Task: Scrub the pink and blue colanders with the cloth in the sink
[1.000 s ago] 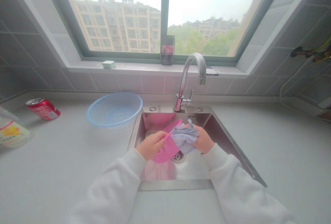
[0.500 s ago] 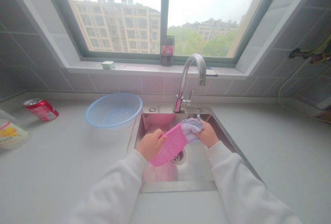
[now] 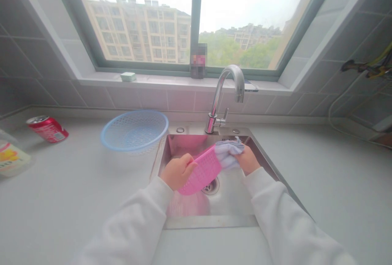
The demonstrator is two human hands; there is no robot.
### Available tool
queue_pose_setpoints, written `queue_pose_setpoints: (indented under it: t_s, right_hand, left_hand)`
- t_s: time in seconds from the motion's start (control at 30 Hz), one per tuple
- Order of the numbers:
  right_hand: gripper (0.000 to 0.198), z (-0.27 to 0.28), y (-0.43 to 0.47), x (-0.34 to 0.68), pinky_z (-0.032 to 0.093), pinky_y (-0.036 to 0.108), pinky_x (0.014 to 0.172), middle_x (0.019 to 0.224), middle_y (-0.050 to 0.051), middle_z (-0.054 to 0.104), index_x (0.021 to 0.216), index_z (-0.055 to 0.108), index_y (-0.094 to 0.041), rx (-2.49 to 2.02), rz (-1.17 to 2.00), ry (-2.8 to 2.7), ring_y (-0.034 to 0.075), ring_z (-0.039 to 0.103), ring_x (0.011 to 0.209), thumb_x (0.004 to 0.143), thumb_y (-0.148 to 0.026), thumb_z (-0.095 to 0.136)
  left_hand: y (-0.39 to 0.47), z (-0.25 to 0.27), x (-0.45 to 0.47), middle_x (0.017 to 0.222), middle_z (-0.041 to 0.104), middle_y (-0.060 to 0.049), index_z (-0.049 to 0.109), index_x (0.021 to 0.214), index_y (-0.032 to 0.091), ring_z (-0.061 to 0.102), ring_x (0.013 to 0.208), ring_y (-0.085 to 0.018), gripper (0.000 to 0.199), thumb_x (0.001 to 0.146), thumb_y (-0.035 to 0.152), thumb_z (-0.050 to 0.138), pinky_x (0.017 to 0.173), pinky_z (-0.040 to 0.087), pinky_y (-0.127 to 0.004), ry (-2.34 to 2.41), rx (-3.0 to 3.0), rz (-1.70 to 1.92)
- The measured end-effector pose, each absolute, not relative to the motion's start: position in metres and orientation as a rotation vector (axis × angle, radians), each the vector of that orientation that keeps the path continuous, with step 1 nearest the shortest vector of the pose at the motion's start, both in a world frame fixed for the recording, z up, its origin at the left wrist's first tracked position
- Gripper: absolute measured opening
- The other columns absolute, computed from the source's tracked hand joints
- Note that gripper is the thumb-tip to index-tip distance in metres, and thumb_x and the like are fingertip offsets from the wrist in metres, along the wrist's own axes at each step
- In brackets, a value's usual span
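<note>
1. A grey-white counter (image 3: 76, 199) runs beneath a wide window (image 3: 131, 16), with pale buildings and greenery outside; the sink (image 3: 237, 203) is let into it in front of the person, within easy reach of both arms.
2. The pink basket (image 3: 205, 170) is over the sink, tilted, its perforated side facing the camera and its right end higher. Being over the basin probably lets any drips fall toward the drain (image 3: 211, 186). Whether it touches the sink floor is hard to tell.
3. The left hand (image 3: 177, 172) is closed on the basket's near-left end, thumb uppermost, apparently to steady it against pressure from the other side.
4. The right hand (image 3: 248, 159) grips a bunched, pale lilac cloth (image 3: 229, 150) over the basket's raised right end. Gathering the fabric likely gives a thicker pad; the fingers behind it are mostly hidden.
5. The faucet (image 3: 217, 97) rises behind the basin, its spout curving out toward the sink, where water would land inside.
6. The blue basket (image 3: 134, 134) sits on the counter just left of the sink, perhaps to be handy yet outside the working space.
7. Farther left are a red can (image 3: 47, 129), slanted in this view, and a container (image 3: 12, 156) with a yellow-printed label, both well apart from the hands.
8. On the windowsill (image 3: 162, 81), a pale green block (image 3: 128, 76) sits above the wet area.
</note>
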State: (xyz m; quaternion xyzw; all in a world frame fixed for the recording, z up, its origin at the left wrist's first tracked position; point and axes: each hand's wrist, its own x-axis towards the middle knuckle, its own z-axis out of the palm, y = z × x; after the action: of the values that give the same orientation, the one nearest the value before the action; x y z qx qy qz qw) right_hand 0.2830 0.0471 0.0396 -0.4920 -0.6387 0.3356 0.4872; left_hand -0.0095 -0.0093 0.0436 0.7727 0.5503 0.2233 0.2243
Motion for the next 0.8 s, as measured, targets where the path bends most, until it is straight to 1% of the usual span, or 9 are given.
queue_pose_setpoints:
  t_s: [0.1,0.17,0.23,0.3,0.43,0.53,0.6,0.7,0.8]
  right_hand:
    - [0.030,0.034,0.056,0.299,0.053,0.063,0.106,0.099,0.012,0.082,0.085,0.077,-0.024,-1.286,0.802,-1.452,0.040,0.075,0.105,0.068,-0.047,0.081]
    - [0.031,0.036,0.054,0.299,0.053,0.063,0.107,0.102,0.011,0.082,0.088,0.078,-0.024,-1.279,0.798,-1.458,0.039,0.075,0.106,0.068,-0.047,0.081]
    - [0.031,0.041,0.048,0.292,0.054,0.059,0.109,0.106,0.010,0.083,0.092,0.079,-0.025,-1.227,0.775,-1.522,0.038,0.074,0.111,0.070,-0.046,0.082]
    - [0.031,0.048,0.039,0.279,0.055,0.056,0.108,0.107,0.010,0.083,0.094,0.081,-0.024,-1.152,0.761,-1.610,0.038,0.075,0.111,0.072,-0.046,0.083]
    - [0.031,0.059,0.018,0.250,0.061,0.047,0.097,0.106,0.010,0.083,0.098,0.081,-0.023,-1.013,0.854,-1.730,0.033,0.077,0.102,0.078,-0.047,0.082]
    - [0.031,0.060,0.009,0.239,0.062,0.044,0.093,0.101,0.009,0.084,0.097,0.080,-0.024,-0.954,0.922,-1.778,0.031,0.078,0.097,0.079,-0.049,0.082]
    - [0.031,0.058,0.010,0.241,0.061,0.044,0.095,0.100,0.008,0.084,0.098,0.080,-0.024,-0.952,0.917,-1.775,0.030,0.078,0.098,0.079,-0.049,0.083]
    - [0.032,0.050,0.024,0.259,0.058,0.048,0.103,0.107,0.009,0.083,0.099,0.081,-0.024,-0.996,0.869,-1.671,0.032,0.076,0.108,0.078,-0.047,0.083]
    - [0.035,0.036,0.045,0.284,0.054,0.053,0.110,0.111,0.009,0.083,0.098,0.080,-0.024,-1.110,0.821,-1.534,0.034,0.074,0.112,0.071,-0.045,0.085]
  left_hand:
    - [-0.011,0.043,-0.014,0.071,0.064,-0.003,0.053,0.083,0.025,0.065,0.069,-0.024,0.028,0.099,0.045,0.043,0.065,0.035,-0.031,1.453,2.105,0.677]
    - [-0.012,0.043,-0.016,0.070,0.062,-0.003,0.051,0.082,0.025,0.063,0.068,-0.023,0.029,0.098,0.046,0.041,0.065,0.035,-0.031,1.435,2.090,0.709]
    - [-0.011,0.043,-0.016,0.070,0.062,-0.003,0.050,0.082,0.025,0.061,0.068,-0.023,0.029,0.097,0.047,0.039,0.065,0.034,-0.031,1.433,2.080,0.722]
    - [-0.010,0.042,-0.016,0.070,0.061,-0.003,0.049,0.081,0.025,0.061,0.068,-0.023,0.029,0.097,0.047,0.039,0.065,0.034,-0.031,1.443,2.077,0.710]
    - [-0.008,0.040,-0.013,0.071,0.061,-0.003,0.049,0.082,0.025,0.062,0.069,-0.024,0.027,0.098,0.044,0.039,0.065,0.032,-0.032,1.481,2.091,0.666]
    - [-0.007,0.039,-0.011,0.072,0.063,-0.004,0.052,0.083,0.025,0.064,0.070,-0.024,0.026,0.099,0.043,0.040,0.065,0.033,-0.032,1.501,2.104,0.650]
    - [-0.007,0.039,-0.011,0.072,0.064,-0.004,0.053,0.083,0.024,0.064,0.070,-0.024,0.027,0.098,0.043,0.041,0.065,0.034,-0.031,1.503,2.108,0.661]
    - [-0.008,0.039,-0.013,0.070,0.064,-0.003,0.057,0.084,0.023,0.063,0.068,-0.023,0.030,0.097,0.046,0.042,0.065,0.036,-0.031,1.482,2.098,0.724]
    - [-0.011,0.040,-0.015,0.069,0.065,-0.004,0.061,0.082,0.022,0.062,0.066,-0.022,0.035,0.095,0.049,0.044,0.064,0.037,-0.031,1.418,2.080,0.811]
